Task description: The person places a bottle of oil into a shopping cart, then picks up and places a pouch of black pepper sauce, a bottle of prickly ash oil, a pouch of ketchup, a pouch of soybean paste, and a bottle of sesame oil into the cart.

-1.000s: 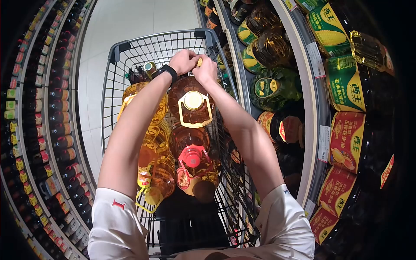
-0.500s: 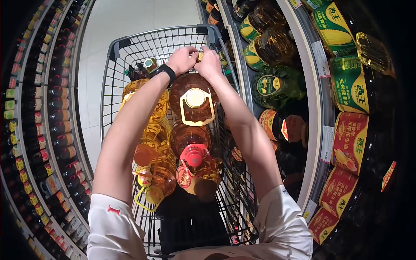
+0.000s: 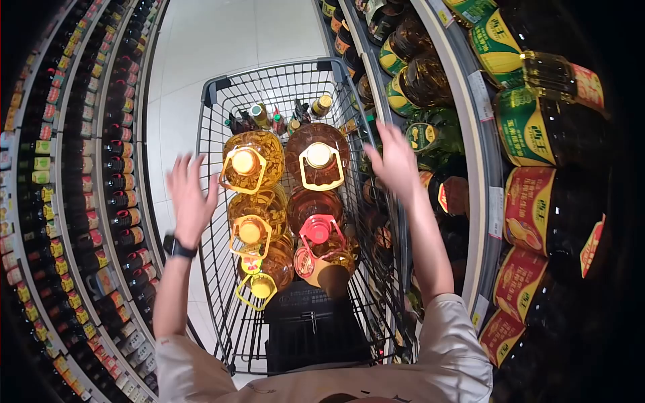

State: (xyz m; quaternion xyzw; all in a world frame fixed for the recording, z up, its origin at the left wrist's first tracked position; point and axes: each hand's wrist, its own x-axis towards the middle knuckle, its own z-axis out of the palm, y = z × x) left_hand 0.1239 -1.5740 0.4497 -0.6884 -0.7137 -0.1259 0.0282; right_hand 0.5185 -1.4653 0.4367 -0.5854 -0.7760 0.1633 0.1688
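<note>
My left hand (image 3: 190,199) hovers beside the left rim of the cart, fingers spread and holding nothing. Past the cart's right side, my right hand (image 3: 393,160) is raised near the shelf, its fingers apart and empty. Between them stands a metal-wire shopping cart (image 3: 285,65). Large oil bottles fill its middle in two columns: one with a white cap (image 3: 319,155), one with a red cap (image 3: 316,229), and others with orange caps (image 3: 243,161) and a yellow cap (image 3: 261,287). Smaller bottles (image 3: 259,114) stand at the far end.
Shelves of dark bottles (image 3: 122,164) line the left side. The right shelf holds green-labelled oil bottles (image 3: 527,127) and red-labelled ones (image 3: 529,210). A black object (image 3: 309,322) lies in the near part of the cart. Pale floor tiles (image 3: 215,33) show ahead.
Both hands have left the far end of the cart and moved apart, left hand to the left, right hand to the right. The bottles beneath are now uncovered, and the view has shifted.
</note>
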